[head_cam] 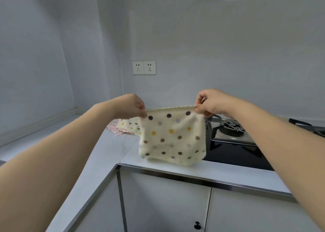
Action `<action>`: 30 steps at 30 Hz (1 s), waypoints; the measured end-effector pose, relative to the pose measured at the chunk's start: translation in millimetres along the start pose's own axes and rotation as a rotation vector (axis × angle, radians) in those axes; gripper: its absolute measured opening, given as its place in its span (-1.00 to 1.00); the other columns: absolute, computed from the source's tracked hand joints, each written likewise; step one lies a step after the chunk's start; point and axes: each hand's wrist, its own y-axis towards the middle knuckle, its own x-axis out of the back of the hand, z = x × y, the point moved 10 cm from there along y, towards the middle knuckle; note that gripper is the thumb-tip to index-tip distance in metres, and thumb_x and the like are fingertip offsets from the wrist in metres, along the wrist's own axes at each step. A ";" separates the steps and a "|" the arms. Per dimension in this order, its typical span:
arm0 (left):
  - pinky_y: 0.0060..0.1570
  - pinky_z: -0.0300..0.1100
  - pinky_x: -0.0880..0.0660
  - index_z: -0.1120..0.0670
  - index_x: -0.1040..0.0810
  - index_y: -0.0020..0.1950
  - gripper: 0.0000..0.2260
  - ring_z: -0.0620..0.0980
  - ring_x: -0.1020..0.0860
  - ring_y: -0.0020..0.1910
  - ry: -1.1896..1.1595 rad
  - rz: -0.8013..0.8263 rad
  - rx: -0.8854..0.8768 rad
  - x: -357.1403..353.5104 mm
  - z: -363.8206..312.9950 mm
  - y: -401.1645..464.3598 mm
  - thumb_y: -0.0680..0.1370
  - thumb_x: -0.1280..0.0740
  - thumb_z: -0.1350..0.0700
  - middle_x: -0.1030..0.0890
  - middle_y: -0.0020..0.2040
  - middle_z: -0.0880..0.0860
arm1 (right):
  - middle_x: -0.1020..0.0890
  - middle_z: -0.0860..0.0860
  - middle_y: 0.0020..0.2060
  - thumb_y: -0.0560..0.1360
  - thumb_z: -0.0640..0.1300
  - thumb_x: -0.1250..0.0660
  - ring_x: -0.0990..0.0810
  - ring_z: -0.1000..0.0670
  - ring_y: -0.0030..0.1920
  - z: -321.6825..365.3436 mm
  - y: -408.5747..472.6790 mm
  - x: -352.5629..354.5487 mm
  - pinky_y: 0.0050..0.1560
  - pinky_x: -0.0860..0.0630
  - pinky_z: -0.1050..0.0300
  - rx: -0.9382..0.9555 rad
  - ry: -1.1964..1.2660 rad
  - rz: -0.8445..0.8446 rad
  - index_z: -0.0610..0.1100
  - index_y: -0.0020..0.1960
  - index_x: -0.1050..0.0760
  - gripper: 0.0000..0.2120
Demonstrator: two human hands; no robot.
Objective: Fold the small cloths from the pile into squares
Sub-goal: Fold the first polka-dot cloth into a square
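Note:
A cream cloth with brown, purple and yellow dots (172,136) hangs in the air above the white counter (193,170). My left hand (133,107) pinches its top left corner and my right hand (209,102) pinches its top right corner, so the top edge is stretched between them. The cloth's lower edge curls just above or on the counter. Behind it, at the counter's corner, lies the pile of small cloths (123,127), pink and cream dotted, partly hidden by the held cloth.
A black gas stove (233,140) with a burner grate sits right beside the hanging cloth. Two wall sockets (143,67) are on the back wall. Cabinet doors with a black knob (197,225) lie below the counter edge.

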 end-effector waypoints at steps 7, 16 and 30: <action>-0.26 -0.16 -0.38 0.02 -0.53 -0.27 -0.87 -0.01 -0.43 -0.32 -0.018 -0.043 0.046 -4.9 36.2 7.8 0.48 -0.36 0.10 -0.56 -0.26 0.00 | -0.59 -0.06 -0.31 0.47 -0.29 -0.40 -0.53 0.03 -0.36 -19.3 11.3 -10.1 -0.25 -0.56 0.12 -0.110 -0.009 -0.023 -0.15 -0.19 -0.53 -0.89; -0.35 -0.15 -0.43 -0.01 -0.57 -0.19 -0.85 0.03 -0.52 -0.36 -0.083 -0.406 0.128 14.6 77.5 63.7 0.53 -0.25 0.14 -0.63 -0.25 -0.05 | -0.56 0.12 -0.23 0.47 -0.21 -0.36 -0.51 0.09 -0.24 -31.9 81.9 -12.0 -0.32 -0.38 0.26 -0.028 0.047 -0.375 -0.15 -0.14 -0.53 -0.97; -0.11 -0.23 -0.43 -0.06 -0.56 -0.16 -0.89 -0.09 -0.56 -0.06 -0.021 0.024 0.012 -102.2 89.8 -5.9 0.52 -0.31 0.12 -0.63 -0.09 -0.13 | -0.62 0.04 -0.24 0.44 -0.24 -0.44 -0.58 0.01 -0.16 -114.4 16.4 -125.1 -0.23 -0.44 0.24 -0.127 0.106 -0.007 -0.12 -0.19 -0.56 -0.91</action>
